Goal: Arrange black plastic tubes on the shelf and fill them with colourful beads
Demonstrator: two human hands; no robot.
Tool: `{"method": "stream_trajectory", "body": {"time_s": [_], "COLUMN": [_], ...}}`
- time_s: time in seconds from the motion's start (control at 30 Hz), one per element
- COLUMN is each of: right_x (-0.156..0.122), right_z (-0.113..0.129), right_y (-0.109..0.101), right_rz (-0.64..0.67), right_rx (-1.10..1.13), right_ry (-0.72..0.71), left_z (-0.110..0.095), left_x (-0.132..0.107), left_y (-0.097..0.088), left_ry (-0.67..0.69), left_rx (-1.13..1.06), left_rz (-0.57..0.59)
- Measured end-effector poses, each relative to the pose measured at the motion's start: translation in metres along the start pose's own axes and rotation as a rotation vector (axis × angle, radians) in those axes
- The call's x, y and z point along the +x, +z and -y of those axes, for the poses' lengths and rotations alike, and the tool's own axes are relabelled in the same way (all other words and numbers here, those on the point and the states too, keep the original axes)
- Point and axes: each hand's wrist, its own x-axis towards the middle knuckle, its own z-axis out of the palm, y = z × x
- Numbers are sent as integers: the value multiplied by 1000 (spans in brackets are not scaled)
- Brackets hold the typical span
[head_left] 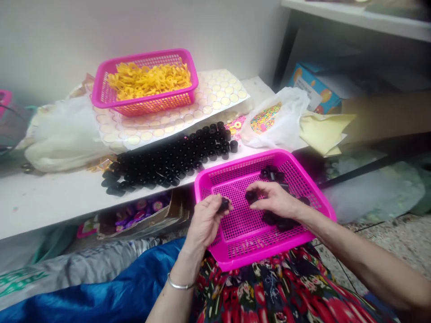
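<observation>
Left hand [208,216] and right hand [273,198], nearly closed, each pinch a black cylinder [250,196] over the pink basket [242,262], more at its 3 o'clock; probably light, stiff, slick, so grip round sides.

Cool light brightens the white bench [43,202] before me; under the right-hand shelf [363,20] it's murky, smeared and soft.

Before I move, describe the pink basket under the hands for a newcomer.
Find the white table, then the patterned clothing before it. Over that, beneath left hand and right hand, lies the pink basket. Its black pieces set it apart from the other basket of yellow pieces.
</observation>
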Motion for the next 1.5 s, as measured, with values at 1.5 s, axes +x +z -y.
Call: {"method": "stream_trajectory", "body": {"time_s": [1.5], "right_x": [-26], "right_z": [9], "right_y": [24], "right_rz": [-170], "right_rx": [47], "right_ry": [-126], "left_z": [-16], "left_x": [-5], "left_y": [-20], "left_ry": [465], "left_rx": [602], "left_rz": [-296]}}
